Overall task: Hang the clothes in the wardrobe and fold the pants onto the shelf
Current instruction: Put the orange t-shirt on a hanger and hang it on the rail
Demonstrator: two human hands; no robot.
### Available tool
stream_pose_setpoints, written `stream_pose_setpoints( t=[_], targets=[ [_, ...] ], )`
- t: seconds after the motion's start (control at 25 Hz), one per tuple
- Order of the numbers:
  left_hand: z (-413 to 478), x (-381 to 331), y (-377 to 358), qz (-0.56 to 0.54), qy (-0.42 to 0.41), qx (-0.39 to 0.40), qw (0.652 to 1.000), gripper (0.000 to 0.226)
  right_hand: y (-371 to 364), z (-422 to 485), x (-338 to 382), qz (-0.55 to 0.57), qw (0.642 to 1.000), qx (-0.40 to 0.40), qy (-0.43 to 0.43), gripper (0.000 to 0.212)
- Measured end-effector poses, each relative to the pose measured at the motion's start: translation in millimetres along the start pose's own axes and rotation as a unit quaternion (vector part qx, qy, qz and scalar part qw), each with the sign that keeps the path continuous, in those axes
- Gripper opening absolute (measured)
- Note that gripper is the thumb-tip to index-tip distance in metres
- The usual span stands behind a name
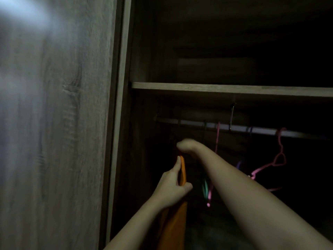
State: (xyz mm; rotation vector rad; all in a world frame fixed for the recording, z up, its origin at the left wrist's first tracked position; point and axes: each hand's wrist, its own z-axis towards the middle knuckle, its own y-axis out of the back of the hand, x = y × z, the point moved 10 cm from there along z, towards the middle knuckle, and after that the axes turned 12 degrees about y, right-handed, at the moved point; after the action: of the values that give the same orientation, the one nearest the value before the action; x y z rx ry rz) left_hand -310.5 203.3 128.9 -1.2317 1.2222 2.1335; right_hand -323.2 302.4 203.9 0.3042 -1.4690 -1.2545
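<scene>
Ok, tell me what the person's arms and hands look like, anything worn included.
Both arms are bare in frame: no sleeve on the left arm or the right arm. The left hand shows no glove, ring or watch. The right hand has a bare wrist; its fingers are hidden, so rings there cannot be told.

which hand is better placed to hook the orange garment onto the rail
Probably right: the right hand reaches up just below the rail, while the left hand grips the orange garment lower down.
</scene>
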Motion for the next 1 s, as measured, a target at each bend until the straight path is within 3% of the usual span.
stream_pose_setpoints(
  t=[0.2,0.32,0.44,0.6,0.8,1.0],
  targets=[
    [-9.3,0.8,-1.3,0.038,0.005,-0.008,0.999,0.091,-1.3,-12.5,10.7,-0.021,0.998,0.006,0.057,0.017],
    [-15.1,9.0,3.7,0.082,0.03,-0.015,0.996,0.09,1.6,-19.3,15.0,-0.064,0.995,-0.018,0.076,0.025],
    [-40.2,6.4,14.7,0.101,0.026,-0.026,0.994,0.085,13.3,-37.3,23.4,-0.029,0.985,-0.122,0.117,0.029],
    [-97.8,-2.9,63.4,0.107,-0.034,-0.116,0.987,0.062,12.1,-89.1,51.7,0.033,0.931,-0.3,0.203,0.025],
    [-183.8,55.5,132.4,0.141,-0.024,-0.217,0.966,0.044,-71.9,-145.8,84.9,0.082,0.899,-0.352,0.247,0.021],
    [-278.6,163.7,193.0,0.281,0.109,-0.245,0.922,0.048,-193.5,-172.4,139.8,0.085,0.911,-0.294,0.275,0.02]
  ],
)
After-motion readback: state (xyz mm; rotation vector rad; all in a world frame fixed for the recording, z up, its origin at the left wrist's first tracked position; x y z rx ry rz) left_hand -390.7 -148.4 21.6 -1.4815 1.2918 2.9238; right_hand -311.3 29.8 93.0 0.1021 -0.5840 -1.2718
